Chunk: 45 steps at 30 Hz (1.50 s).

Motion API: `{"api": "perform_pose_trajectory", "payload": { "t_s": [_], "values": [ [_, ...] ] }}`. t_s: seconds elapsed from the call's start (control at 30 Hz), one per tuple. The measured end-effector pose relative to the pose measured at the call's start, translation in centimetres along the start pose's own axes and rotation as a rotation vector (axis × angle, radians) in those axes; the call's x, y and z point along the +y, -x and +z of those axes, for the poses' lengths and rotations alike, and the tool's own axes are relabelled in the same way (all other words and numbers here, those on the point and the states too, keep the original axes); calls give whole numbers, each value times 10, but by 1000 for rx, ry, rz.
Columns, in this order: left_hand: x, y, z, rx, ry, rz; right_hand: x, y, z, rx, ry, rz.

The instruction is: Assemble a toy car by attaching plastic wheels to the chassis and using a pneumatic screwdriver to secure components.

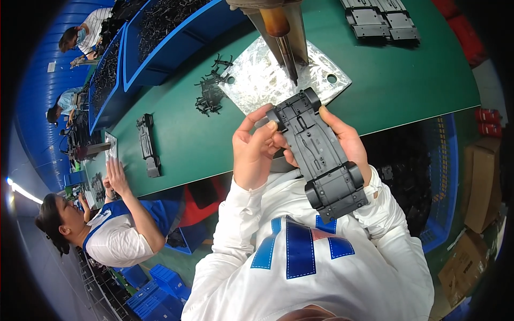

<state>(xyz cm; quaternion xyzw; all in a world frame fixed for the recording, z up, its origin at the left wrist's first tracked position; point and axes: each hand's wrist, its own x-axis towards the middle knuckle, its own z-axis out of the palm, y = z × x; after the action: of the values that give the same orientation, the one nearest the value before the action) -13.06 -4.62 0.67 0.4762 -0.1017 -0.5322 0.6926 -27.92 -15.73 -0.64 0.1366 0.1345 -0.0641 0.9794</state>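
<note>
Between my hands is a black plastic toy car chassis (320,155) with its underside up and wheels at the corners. My left hand (256,147) pinches its far left corner, thumb and fingers by the wheel. Along its right side, my right hand (345,140) wraps round the edge, thumb near the far right wheel. The far end of the chassis is close to the pointed metal tip (289,64) of a soldering-iron-like tool with an amber handle, fixed to a metal stand. Beneath that tip lies a shiny metal plate (257,75) with holes.
Small black parts (211,88) are heaped left of the plate. Another chassis (148,144) lies further left on the green table (182,134). Several chassis (383,21) are lined up at the far right. Blue bins (160,51) hold black parts. A co-worker (115,224) sits at the left.
</note>
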Motion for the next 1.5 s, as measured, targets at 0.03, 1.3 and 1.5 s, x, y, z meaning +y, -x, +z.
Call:
{"api": "perform_pose_trajectory", "payload": {
  "t_s": [0.03,1.3,1.5],
  "values": [
    [-1,-1,-3,-1,0,2,1,0,1,13,54,6],
    [18,-37,-6,121,-170,61,-20,-24,-2,426,753,-440],
    [20,-47,-8,100,-136,76,-21,-30,3,379,721,-499]
  ]
}}
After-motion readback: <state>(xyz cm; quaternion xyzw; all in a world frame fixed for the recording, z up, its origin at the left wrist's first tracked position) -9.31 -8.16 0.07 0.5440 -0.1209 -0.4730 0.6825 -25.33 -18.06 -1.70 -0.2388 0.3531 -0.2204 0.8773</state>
